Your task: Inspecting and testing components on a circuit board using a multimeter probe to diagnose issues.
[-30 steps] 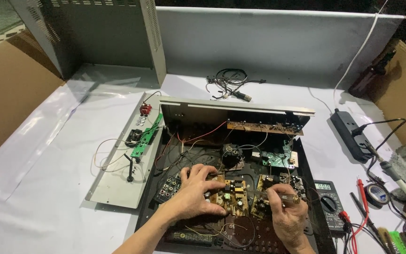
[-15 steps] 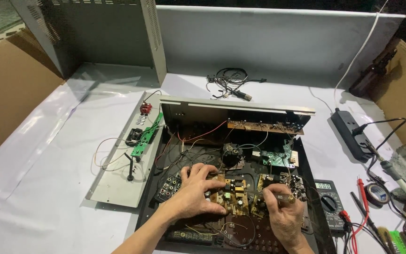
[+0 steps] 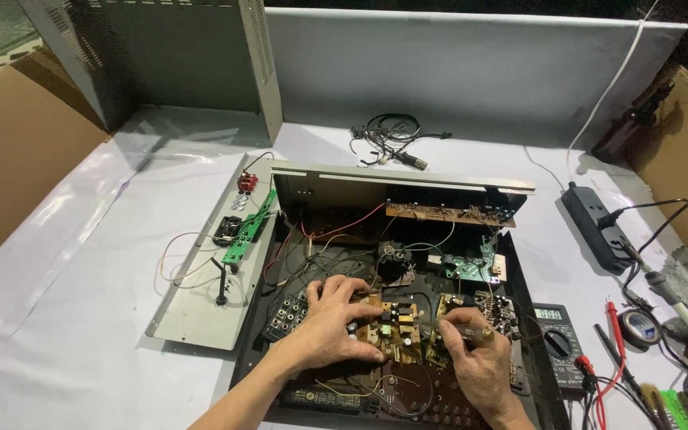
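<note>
On circuit board [image 3: 396,326], hands unmoved.

White sheet over the counter [image 3: 81,318]. Black case [image 3: 535,318], dark inside. Yellow-brown circuit board [image 3: 396,326] with black and pale parts, under the left hand [image 3: 332,318] and right hand [image 3: 475,358]. Red wire [image 3: 344,227] across the case. Small green board [image 3: 467,267] to the right; another green board [image 3: 247,231] on the light grey panel [image 3: 193,310], with a red part [image 3: 247,183] above. Grey-black meter [image 3: 555,338] with a black dial and red probe [image 3: 615,322]. Black power strip [image 3: 595,227]. Black cable bundle [image 3: 392,139]. Brown cardboard [image 3: 9,159] at left. Grey metal cover [image 3: 169,56], slotted.
</note>
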